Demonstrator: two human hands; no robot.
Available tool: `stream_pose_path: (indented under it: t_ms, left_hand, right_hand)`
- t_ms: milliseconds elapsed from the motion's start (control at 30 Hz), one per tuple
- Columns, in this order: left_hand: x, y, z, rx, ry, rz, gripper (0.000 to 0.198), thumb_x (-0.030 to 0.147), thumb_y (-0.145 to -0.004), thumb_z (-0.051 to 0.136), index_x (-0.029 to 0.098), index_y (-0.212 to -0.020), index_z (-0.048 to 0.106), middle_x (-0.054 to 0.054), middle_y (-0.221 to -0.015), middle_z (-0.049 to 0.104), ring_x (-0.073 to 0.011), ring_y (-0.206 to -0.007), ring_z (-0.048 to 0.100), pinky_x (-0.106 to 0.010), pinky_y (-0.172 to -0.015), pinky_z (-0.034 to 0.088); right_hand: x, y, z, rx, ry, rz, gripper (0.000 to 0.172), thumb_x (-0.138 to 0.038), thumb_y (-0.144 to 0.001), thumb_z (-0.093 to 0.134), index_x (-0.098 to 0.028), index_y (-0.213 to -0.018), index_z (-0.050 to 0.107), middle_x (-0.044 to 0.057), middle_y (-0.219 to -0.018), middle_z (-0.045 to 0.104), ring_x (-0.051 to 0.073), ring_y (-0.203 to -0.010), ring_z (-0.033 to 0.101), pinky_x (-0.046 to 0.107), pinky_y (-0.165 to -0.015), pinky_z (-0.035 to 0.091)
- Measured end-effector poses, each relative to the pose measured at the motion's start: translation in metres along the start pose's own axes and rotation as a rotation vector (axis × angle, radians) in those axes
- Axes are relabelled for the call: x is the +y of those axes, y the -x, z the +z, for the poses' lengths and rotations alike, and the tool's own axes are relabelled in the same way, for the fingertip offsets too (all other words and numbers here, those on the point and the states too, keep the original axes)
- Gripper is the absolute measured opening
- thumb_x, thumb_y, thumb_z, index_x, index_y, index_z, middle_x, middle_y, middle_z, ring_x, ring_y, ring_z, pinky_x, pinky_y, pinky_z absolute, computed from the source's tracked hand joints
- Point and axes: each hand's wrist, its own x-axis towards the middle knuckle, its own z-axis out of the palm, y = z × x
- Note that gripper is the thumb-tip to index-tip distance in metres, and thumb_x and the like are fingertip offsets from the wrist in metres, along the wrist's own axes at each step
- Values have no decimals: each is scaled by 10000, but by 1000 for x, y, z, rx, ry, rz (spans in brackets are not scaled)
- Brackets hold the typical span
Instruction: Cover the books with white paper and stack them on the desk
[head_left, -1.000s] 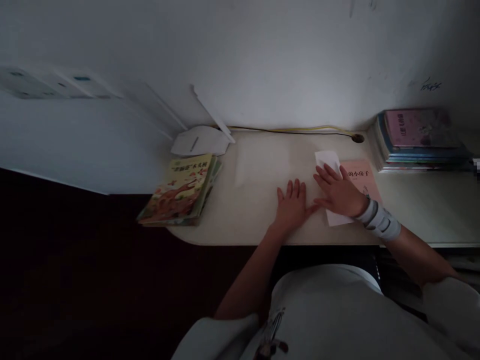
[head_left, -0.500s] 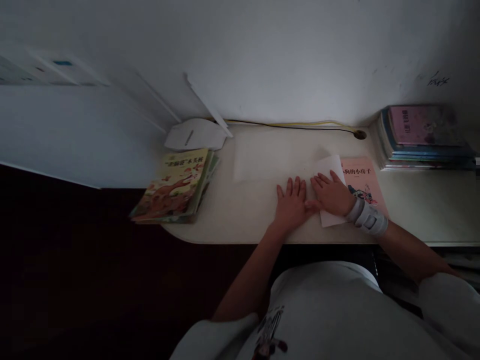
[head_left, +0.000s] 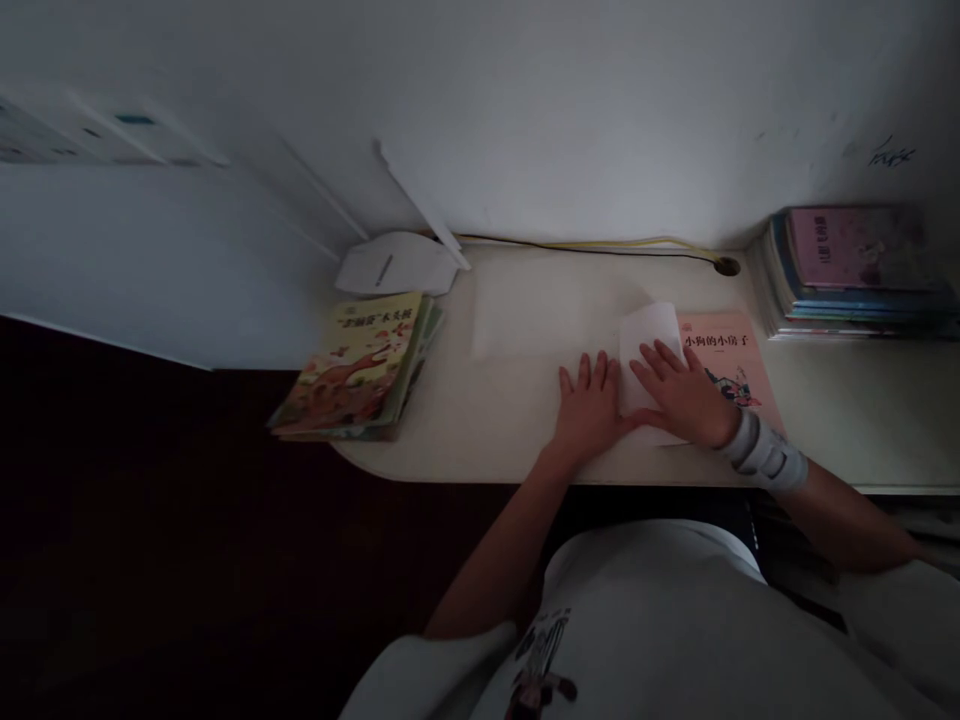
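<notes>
A white folded paper (head_left: pixel 649 335) lies on the pale desk (head_left: pixel 487 430) near its front edge. My right hand (head_left: pixel 682 395) rests flat on the paper with fingers stretched out; a grey band wraps that wrist. My left hand (head_left: pixel 589 405) lies flat on the desk right beside the paper's left edge, fingers spread, its thumb touching the right hand. A pink book (head_left: pixel 724 360) lies partly under the paper's right side.
A yellow picture book stack (head_left: pixel 352 365) sits at the desk's left corner. A white lamp base (head_left: pixel 394 265) stands behind it. A pile of books (head_left: pixel 847 270) is at the far right. A cable (head_left: pixel 600 250) runs along the wall to a hole (head_left: pixel 726 266).
The paper has shifted and turned slightly under my right hand, which slid a little to the right. The left hand has stayed in place beside it.
</notes>
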Motion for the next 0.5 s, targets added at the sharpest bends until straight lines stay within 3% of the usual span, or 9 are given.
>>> stream_pose_path:
  t_ms: [167, 367, 500]
  left_hand:
    - [0, 0, -2, -22, 10, -8, 911, 719, -825, 314, 77, -1467, 246, -209, -1535, 223, -392, -1420, 152, -640, -1101, 85]
    - [-3, 1, -7, -75, -16, -13, 868, 636, -850, 383, 81, -1485, 176, -196, -1535, 231, -356, -1429, 151, -606, -1118, 105]
    - [-3, 1, -6, -70, -48, -3, 835, 631, -864, 359, 109, -1490, 177, -172, -1547, 212, -349, -1431, 151, -606, -1116, 121]
  right_hand:
    - [9, 10, 2, -95, -6, -17, 624, -527, -869, 508, -93, -1317, 501, 228, -1487, 320, 358, -1394, 255, 578, -1037, 330]
    - [9, 5, -1, -114, -25, 16, 592, -489, -882, 501, -76, -1306, 510, 237, -1447, 386, 348, -1375, 304, 571, -1054, 310]
    - [8, 11, -2, -100, -23, -12, 592, -480, -905, 460, -73, -1333, 481, 224, -1483, 333, 331, -1400, 254, 551, -1071, 293]
